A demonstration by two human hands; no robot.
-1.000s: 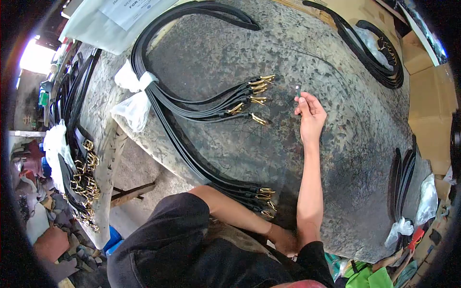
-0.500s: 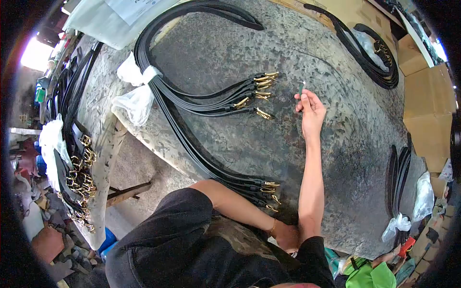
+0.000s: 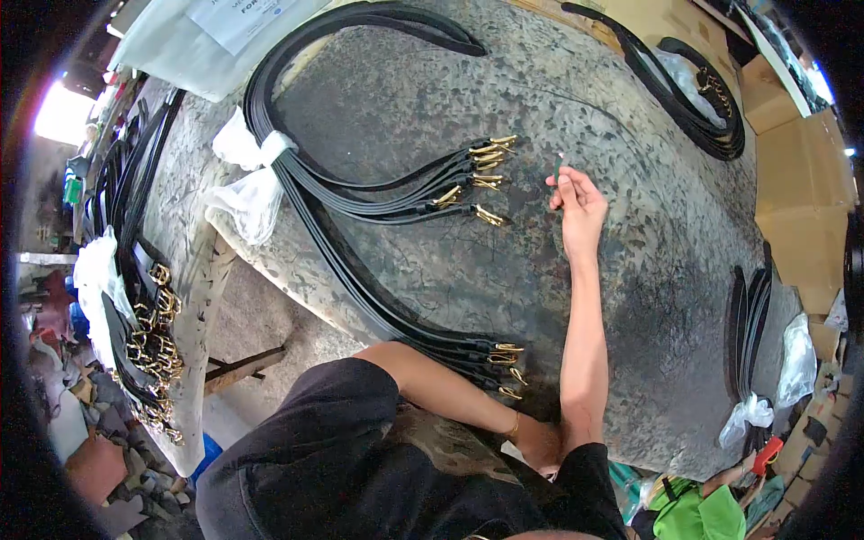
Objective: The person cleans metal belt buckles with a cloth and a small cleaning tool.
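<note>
My right hand is raised over the table, thumb and fingers pinched on a small slim green object with a pale tip; its kind is too small to make out. My left hand rests at my right elbow, close to my body, its fingers mostly hidden. Left of my right hand lies a bundle of black straps with gold metal clasps at the ends. White plastic is wrapped around the bundle. More clasps lie near my left forearm.
The dark, scuffed table bears another strap bundle at the far right and one near the right edge. More clasped straps hang at the left. Cardboard boxes stand along the right; a white bag lies at the back left.
The whole view has shifted slightly. My right hand keeps its pinch on the small green object, which has tilted a little. My left hand and the straps stay in place.
</note>
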